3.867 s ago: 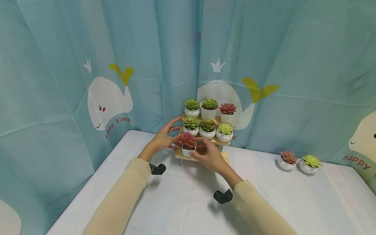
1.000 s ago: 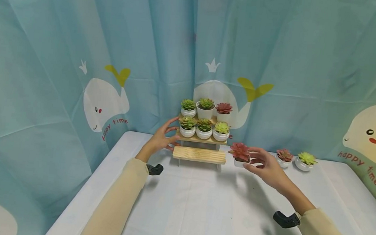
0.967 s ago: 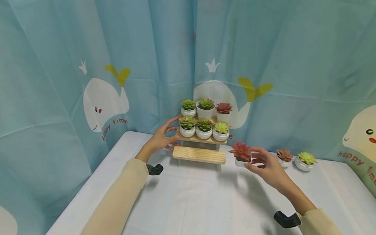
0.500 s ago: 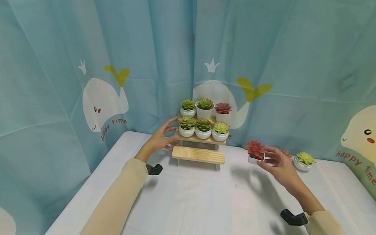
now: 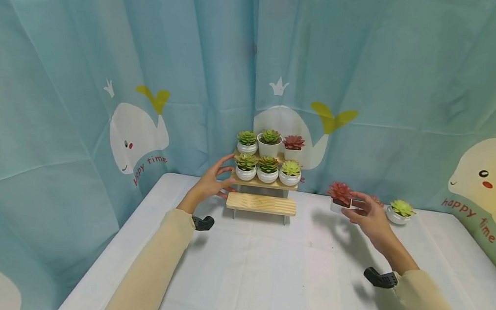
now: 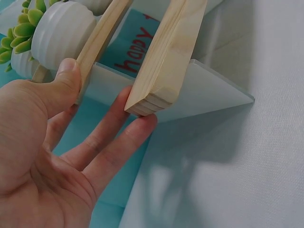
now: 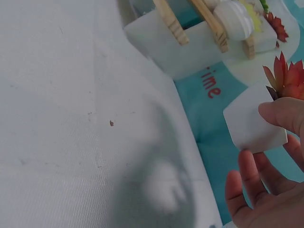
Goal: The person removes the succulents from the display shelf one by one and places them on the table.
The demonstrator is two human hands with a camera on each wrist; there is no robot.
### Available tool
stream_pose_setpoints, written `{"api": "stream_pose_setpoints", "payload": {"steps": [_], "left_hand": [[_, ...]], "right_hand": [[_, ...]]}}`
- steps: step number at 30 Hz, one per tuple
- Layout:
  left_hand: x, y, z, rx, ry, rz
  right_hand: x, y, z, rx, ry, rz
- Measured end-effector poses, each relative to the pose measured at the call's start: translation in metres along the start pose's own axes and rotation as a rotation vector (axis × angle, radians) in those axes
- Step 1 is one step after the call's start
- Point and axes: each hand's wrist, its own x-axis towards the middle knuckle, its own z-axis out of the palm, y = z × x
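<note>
**Left hand (image 5: 211, 185) and right hand (image 5: 372, 219) held well apart**

The left arm (image 5: 149, 269) and the right arm (image 5: 436, 307) both reach forward, in long cream sleeves (image 5: 169, 239). The left fingers (image 6: 116, 152) are extended and spread, and the left thumb (image 6: 61, 90) stands apart from them. The right arm comes diagonally from the lower right, so its hand points forward and inward. There the right thumb (image 7: 284, 111) lies opposite to the right fingers (image 7: 251, 178), which are bent, in a pinching grip.

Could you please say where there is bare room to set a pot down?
Free: the pale wooden stand's bottom tier, right of the left hand; the white tabletop between the beige sleeves. Crowded: the upper tiers, each holding three succulents in white pots.
</note>
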Motion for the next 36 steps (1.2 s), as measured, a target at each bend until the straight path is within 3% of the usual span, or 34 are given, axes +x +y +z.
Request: {"api": "stream_pose_setpoints", "payload": {"steps": [5,13,21,36], "left_hand": [[0.0,0.002,0.001,-0.006,0.001,-0.001],[0.002,0.0,0.001,-0.015,-0.005,-0.005],[0.003,0.0,0.001,0.005,0.003,-0.006],[-0.001,0.0,0.0,0.013,0.013,-0.01]], "right_hand": [[0.009,0.009,0.005,0.014,0.015,0.026],[0.019,0.021,0.012,-0.073,0.033,0.073],[0.024,0.024,0.015,-0.089,0.055,0.106],[0.032,0.028,0.014,-0.137,0.018,0.142]]}}
